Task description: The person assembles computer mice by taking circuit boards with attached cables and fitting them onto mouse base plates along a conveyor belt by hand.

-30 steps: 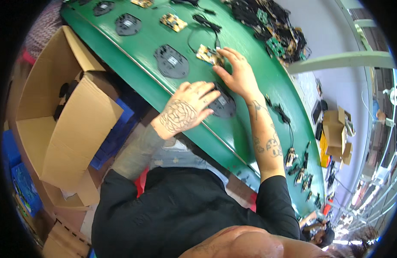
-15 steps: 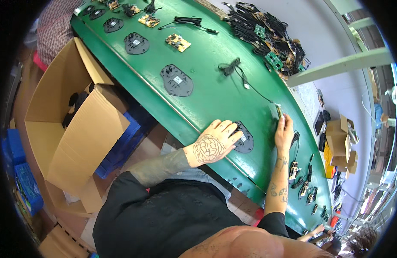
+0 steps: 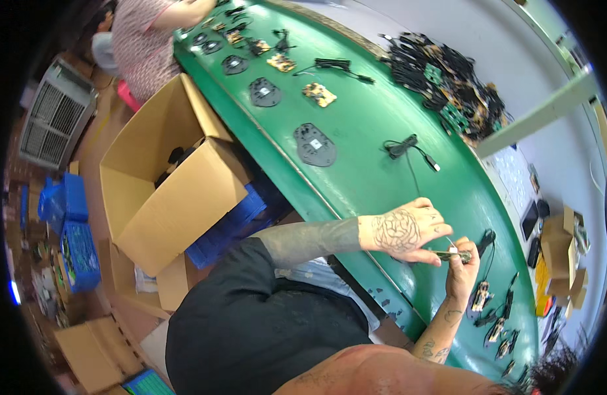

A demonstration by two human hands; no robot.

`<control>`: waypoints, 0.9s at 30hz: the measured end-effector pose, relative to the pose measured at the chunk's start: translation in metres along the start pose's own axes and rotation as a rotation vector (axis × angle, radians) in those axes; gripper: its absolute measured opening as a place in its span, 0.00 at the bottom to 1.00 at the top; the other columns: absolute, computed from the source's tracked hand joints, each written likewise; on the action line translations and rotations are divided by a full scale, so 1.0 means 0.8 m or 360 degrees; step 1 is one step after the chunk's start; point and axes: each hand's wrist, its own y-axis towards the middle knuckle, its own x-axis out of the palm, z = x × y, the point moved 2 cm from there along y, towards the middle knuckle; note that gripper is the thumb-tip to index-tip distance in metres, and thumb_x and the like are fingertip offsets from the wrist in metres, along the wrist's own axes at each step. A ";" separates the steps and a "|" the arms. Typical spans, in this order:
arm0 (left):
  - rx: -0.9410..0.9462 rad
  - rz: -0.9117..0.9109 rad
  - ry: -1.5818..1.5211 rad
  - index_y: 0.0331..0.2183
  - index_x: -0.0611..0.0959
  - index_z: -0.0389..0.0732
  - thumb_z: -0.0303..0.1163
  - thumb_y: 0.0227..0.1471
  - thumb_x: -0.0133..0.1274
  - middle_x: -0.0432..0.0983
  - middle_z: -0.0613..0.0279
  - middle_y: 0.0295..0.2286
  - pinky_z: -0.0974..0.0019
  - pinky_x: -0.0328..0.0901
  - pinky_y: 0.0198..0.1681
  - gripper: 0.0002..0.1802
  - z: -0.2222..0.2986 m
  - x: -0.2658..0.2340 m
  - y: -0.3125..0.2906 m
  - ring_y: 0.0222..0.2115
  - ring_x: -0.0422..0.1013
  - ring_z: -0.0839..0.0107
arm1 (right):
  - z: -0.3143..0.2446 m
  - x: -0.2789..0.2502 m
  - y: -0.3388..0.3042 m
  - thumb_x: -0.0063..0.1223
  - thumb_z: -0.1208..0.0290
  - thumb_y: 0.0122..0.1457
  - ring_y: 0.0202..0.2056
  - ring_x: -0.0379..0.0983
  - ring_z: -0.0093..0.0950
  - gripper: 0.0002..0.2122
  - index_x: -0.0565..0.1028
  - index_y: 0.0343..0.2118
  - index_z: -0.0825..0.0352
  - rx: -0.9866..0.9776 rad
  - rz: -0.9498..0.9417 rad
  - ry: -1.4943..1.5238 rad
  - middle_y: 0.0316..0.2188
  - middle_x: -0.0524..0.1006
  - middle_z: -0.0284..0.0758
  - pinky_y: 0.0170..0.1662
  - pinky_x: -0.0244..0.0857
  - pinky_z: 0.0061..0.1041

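Note:
My right hand (image 3: 461, 270) pinches a small circuit board (image 3: 462, 255) between thumb and fingers, above the green work surface (image 3: 356, 184). Reaching across from the left, my left hand (image 3: 403, 230) has its thumb and forefinger at the board's near end; their exact contact is partly hidden. A thin black cable (image 3: 408, 146), bundled at its middle and with a plug at one end, lies beyond my hands, and its line runs down behind my left hand. A dark flat shell is mostly covered by that hand. Farther left rests a grey mouse-shaped base plate (image 3: 314, 145).
More base plates (image 3: 264, 92) and yellowish boards (image 3: 319, 95) line the surface toward the far left. A heap of cabled boards (image 3: 448, 82) sits along the far edge. At right lie several boards with cables (image 3: 480, 296). An open carton (image 3: 178, 191) stands at left, near another person (image 3: 145, 52).
My left hand has left the base plate and come right to the board. The right hand has drawn the board nearer and turned it. The whole view has shifted, moving the scene rightward.

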 end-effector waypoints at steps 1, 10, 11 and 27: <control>0.0020 -0.0029 -0.0025 0.46 0.78 0.39 0.52 0.48 0.62 0.76 0.55 0.38 0.56 0.62 0.51 0.32 0.000 -0.001 0.003 0.40 0.72 0.59 | -0.001 0.002 0.000 0.67 0.60 0.55 0.30 0.58 0.18 0.16 0.70 0.28 0.64 -0.0017 -0.0058 -0.0002 0.26 0.63 0.25 0.34 0.53 0.19; -0.0488 0.0009 -0.0107 0.28 0.80 0.43 0.38 0.52 0.61 0.76 0.59 0.24 0.59 0.69 0.28 0.10 -0.027 -0.015 -0.019 0.26 0.75 0.58 | 0.013 0.000 -0.019 0.59 0.80 0.58 0.42 0.72 0.21 0.18 0.67 0.50 0.67 0.0686 0.0053 0.0218 0.40 0.75 0.32 0.45 0.68 0.21; -0.0506 0.0016 -0.0106 0.28 0.80 0.43 0.37 0.52 0.61 0.76 0.58 0.26 0.59 0.69 0.29 0.10 -0.033 -0.013 -0.024 0.26 0.75 0.57 | 0.018 -0.001 -0.013 0.59 0.82 0.56 0.44 0.72 0.21 0.24 0.65 0.56 0.67 0.0637 0.0071 0.0151 0.43 0.75 0.32 0.47 0.68 0.22; -0.0838 -0.0323 -0.0170 0.28 0.78 0.38 0.30 0.51 0.60 0.72 0.57 0.25 0.62 0.65 0.26 0.08 -0.033 -0.004 -0.037 0.23 0.71 0.61 | 0.041 -0.002 -0.005 0.64 0.72 0.56 0.38 0.76 0.20 0.23 0.71 0.54 0.67 0.0375 0.0241 -0.0239 0.39 0.79 0.34 0.40 0.73 0.22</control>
